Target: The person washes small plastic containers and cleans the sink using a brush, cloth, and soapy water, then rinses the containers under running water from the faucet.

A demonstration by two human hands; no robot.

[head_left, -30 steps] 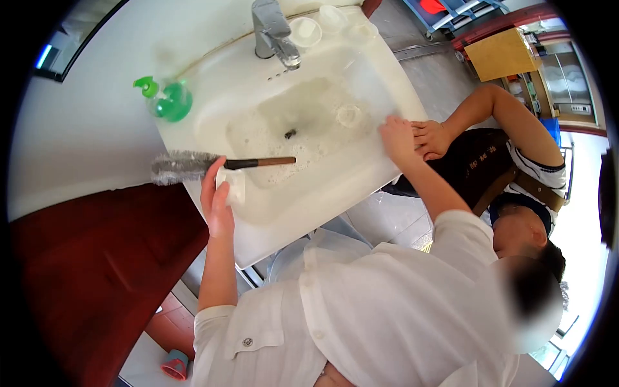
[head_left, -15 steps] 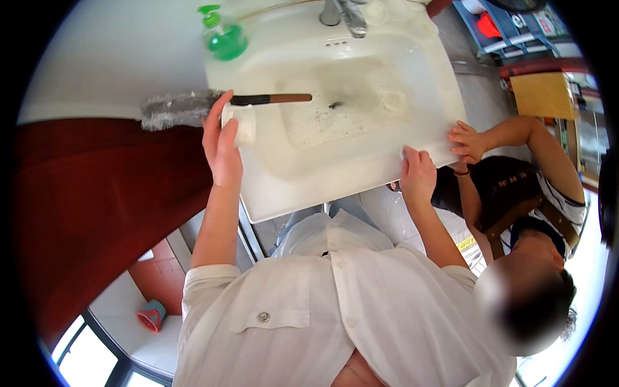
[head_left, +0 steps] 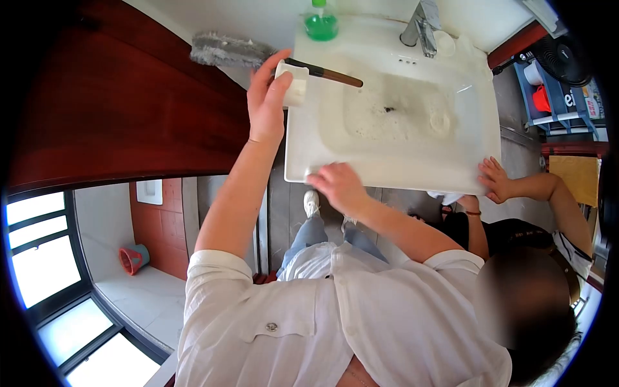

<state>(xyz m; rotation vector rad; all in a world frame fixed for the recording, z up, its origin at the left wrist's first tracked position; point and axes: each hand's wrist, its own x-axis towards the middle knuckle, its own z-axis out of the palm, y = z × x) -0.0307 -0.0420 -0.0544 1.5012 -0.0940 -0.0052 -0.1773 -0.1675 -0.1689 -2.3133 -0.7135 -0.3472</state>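
Note:
My left hand [head_left: 266,106] grips a white cup [head_left: 296,84] beside the basin's left rim, together with a brush [head_left: 229,50]. The brush has a fluffy grey head pointing left and a black and brown handle reaching over the basin. At the front left rim of the white washbasin [head_left: 393,169] is my right hand [head_left: 338,187], slightly blurred, its fingers bent together; something small and pale shows at its fingertips, too unclear to name. Cloudy, foamy water lies in the basin around a dark spot [head_left: 389,109].
A green soap bottle [head_left: 321,27] and a tap [head_left: 420,32] stand at the back. Another person's hand [head_left: 495,180] rests on the right rim; their other hand is near a white cloth [head_left: 445,196] below. A dark red panel [head_left: 129,109] is left.
My right hand has moved left along the front rim, away from the other person's hands. My left hand still holds the cup and brush. The view has shifted, showing more floor.

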